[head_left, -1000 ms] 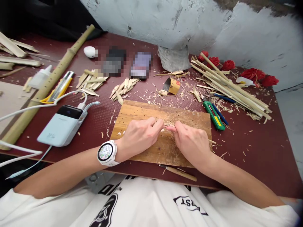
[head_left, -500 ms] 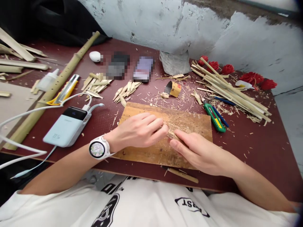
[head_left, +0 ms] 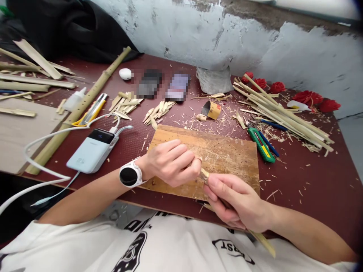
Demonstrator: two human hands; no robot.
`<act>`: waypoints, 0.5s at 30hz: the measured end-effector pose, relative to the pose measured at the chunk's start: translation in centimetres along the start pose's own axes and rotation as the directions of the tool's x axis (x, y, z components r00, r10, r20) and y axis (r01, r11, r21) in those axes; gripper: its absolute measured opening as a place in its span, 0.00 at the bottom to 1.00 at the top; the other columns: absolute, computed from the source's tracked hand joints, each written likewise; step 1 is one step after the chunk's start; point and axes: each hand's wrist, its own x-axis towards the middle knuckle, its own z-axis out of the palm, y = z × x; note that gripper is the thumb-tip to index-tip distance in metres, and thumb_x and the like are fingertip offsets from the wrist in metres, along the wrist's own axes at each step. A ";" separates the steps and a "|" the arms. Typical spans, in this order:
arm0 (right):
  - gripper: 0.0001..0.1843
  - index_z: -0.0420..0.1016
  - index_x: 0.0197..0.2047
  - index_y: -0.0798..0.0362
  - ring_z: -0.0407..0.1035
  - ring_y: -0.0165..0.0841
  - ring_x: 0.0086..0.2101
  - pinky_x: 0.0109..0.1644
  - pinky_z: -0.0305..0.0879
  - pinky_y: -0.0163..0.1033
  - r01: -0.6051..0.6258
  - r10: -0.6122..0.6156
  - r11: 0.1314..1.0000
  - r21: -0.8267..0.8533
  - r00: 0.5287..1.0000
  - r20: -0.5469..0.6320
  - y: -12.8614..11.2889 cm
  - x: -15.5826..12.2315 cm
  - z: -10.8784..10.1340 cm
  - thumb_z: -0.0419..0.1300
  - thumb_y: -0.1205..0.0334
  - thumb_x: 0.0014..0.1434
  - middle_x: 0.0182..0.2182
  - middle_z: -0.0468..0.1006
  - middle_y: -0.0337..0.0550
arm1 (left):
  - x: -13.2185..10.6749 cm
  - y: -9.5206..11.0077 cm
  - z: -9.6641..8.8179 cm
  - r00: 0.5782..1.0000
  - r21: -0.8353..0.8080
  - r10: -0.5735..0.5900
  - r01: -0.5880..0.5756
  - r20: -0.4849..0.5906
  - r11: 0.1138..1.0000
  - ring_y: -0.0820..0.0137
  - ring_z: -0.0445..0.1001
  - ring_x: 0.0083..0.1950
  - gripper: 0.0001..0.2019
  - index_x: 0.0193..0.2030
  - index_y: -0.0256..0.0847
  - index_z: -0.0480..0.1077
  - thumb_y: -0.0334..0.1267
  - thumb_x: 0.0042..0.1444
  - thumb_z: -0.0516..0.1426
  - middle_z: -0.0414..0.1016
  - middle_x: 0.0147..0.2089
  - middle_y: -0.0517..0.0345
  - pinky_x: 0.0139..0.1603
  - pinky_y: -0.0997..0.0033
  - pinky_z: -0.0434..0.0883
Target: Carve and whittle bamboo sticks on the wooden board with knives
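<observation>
My left hand (head_left: 176, 162), with a white watch (head_left: 130, 174) on its wrist, is curled closed over the wooden board (head_left: 235, 155). What its fingers hold is hidden. Closed around a bamboo strip (head_left: 265, 243) is my right hand (head_left: 238, 200), at the board's front right edge. The strip's long end sticks out below that hand over my shirt. A pale bit of bamboo shows between the two hands, close to the left fingertips. Partly behind my right hand, a slim tool (head_left: 208, 206) lies at the table's front edge.
Right of the board lies a green utility knife (head_left: 262, 145), with bamboo sticks (head_left: 283, 109) and red flowers (head_left: 307, 97) behind. Cut bamboo pieces (head_left: 159, 111), sandpaper (head_left: 212, 110) and shavings lie beyond it. Leftward are a power bank (head_left: 92, 151) with cables, a yellow cutter (head_left: 92, 109) and a bamboo pole (head_left: 78, 113).
My right hand has moved down toward me and turned, its thumb now on top, and the strip's long end shows below it. My left hand stays closed over the board. The view has shifted slightly.
</observation>
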 end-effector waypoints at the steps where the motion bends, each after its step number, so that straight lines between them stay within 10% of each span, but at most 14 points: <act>1: 0.23 0.60 0.34 0.50 0.43 0.18 0.12 0.12 0.46 0.23 0.010 -0.010 1.000 0.013 1.000 -0.001 0.1 0.0 0.1 0.52 0.41 0.74 0.14 0.56 0.22 | 0.0 0.2 0.0 1.000 -0.004 -0.018 0.018 -0.004 1.000 0.72 0.57 0.22 0.09 0.33 0.40 0.69 0.31 0.66 0.55 0.61 0.24 0.64 0.22 0.69 0.59; 15: 0.22 0.61 0.35 0.50 0.45 0.20 0.11 0.13 0.51 0.24 0.086 -0.086 0.992 0.087 0.996 -0.006 1.4 0.3 -0.2 0.51 0.43 0.75 0.13 0.56 0.22 | -0.5 1.7 0.9 0.987 -0.059 -0.153 0.155 0.040 0.986 0.73 0.61 0.21 0.08 0.37 0.42 0.66 0.31 0.68 0.50 0.61 0.23 0.66 0.22 0.70 0.60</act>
